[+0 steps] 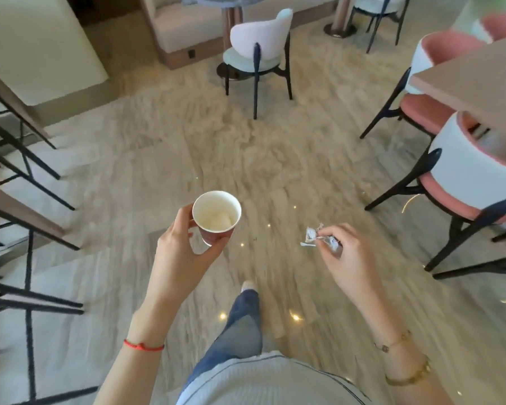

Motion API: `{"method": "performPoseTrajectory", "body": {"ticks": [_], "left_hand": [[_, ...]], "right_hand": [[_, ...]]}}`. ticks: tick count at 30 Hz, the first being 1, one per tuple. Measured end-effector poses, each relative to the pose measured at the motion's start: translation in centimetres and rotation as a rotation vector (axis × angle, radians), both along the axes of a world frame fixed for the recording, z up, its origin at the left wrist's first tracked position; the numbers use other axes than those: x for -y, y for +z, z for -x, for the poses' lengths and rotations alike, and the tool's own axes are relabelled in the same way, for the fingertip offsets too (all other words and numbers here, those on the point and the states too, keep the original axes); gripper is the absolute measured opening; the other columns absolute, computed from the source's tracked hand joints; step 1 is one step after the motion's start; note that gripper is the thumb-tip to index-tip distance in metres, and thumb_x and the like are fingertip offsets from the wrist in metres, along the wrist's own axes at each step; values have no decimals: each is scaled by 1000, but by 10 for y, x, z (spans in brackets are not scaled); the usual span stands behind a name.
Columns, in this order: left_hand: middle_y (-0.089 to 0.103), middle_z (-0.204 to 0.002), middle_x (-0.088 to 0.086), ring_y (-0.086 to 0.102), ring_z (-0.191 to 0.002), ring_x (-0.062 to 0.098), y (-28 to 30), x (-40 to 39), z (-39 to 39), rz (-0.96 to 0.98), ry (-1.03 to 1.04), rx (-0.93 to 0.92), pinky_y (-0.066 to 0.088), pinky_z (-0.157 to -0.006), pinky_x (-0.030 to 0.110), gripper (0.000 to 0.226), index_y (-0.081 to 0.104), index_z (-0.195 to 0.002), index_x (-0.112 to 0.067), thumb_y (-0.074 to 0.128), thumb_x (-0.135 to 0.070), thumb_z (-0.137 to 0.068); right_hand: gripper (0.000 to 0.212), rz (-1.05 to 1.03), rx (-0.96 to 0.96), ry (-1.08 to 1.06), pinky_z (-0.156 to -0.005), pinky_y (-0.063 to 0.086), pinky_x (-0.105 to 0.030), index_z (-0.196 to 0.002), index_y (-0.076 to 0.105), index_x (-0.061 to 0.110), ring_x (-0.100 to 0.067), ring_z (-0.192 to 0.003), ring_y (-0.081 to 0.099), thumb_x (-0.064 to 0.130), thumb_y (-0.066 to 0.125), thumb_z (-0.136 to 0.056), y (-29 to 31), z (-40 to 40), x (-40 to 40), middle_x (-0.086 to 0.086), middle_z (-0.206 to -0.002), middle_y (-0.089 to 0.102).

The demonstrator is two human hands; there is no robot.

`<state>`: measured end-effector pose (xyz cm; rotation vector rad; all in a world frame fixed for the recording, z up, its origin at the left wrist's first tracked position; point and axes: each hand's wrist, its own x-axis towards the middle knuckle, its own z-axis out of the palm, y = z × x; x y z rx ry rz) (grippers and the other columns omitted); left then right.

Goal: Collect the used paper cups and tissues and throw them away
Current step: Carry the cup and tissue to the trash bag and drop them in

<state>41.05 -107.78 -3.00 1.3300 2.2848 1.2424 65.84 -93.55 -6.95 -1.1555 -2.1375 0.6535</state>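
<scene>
My left hand is wrapped around a red paper cup with a white inside, held upright over the floor. A crumpled white tissue lies in the bottom of the cup. My right hand pinches a small crumpled tissue between thumb and fingertips, to the right of the cup and apart from it. Both hands are held out in front of my body at about the same height.
Shiny beige marble floor stretches ahead. Pink and white chairs and a table edge stand at the right. Dark-legged stools line the left. A white chair stands ahead in the middle. My leg in jeans steps forward.
</scene>
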Motion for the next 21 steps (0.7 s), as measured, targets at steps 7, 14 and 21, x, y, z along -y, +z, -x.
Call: {"method": "performPoseTrajectory", "body": {"ticks": [7, 14, 21], "left_hand": [[60, -107, -22, 61, -96, 1, -14, -189, 38, 5, -184, -17, 42, -77, 6, 62, 50, -121, -29, 78, -49, -70], [62, -107, -19, 61, -97, -1, 7, -389, 70, -26, -327, -24, 46, -81, 13, 62, 51, -120, -26, 77, -50, -69], [62, -108, -20, 61, -98, 0, 4, -546, 88, 8, -411, -13, 44, -81, 11, 65, 51, -123, -28, 76, -50, -68]], "right_hand": [[11, -3, 29, -160, -71, 42, -14, -86, 67, 12, -16, -81, 61, 5, 73, -80, -6, 22, -142, 2, -89, 65], [8, -78, 42, -307, -70, 42, -19, -86, 69, 9, -15, -77, 60, 8, 74, -80, 22, 46, -309, -1, -87, 65], [9, -18, 36, -399, -67, 39, -11, -86, 69, 10, -13, -72, 58, 6, 74, -79, 18, 61, -440, 2, -85, 64]]}}
